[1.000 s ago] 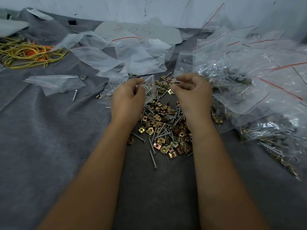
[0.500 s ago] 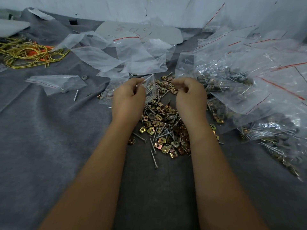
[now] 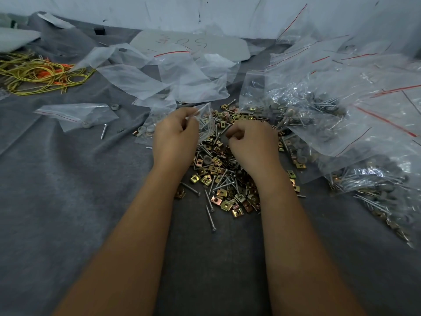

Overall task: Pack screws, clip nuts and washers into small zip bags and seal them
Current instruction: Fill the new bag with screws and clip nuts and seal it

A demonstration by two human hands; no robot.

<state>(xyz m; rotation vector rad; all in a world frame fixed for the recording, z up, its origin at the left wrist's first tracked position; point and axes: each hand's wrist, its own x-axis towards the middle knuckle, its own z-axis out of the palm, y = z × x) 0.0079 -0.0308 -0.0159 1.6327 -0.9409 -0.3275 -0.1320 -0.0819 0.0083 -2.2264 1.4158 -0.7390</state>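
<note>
A loose heap of brass clip nuts (image 3: 224, 176) and silver screws (image 3: 209, 201) lies on the grey cloth between my forearms. My left hand (image 3: 175, 135) pinches the rim of a small clear zip bag (image 3: 206, 122) that holds a few screws, just above the heap. My right hand (image 3: 250, 142) is curled down onto the heap, fingertips pressed among the parts; what they hold is hidden. A grey washer (image 3: 207, 159) lies in the heap between the hands.
Filled zip bags with red seal lines are piled at the right (image 3: 341, 124). Empty clear bags (image 3: 182, 80) lie behind the heap, another at the left (image 3: 77, 114) with a loose screw (image 3: 103, 131). Yellow and orange cords (image 3: 38, 74) sit far left.
My right hand has left the mouth of the bag and dropped down onto the heap. My left hand has kept hold of the bag in about the same place.
</note>
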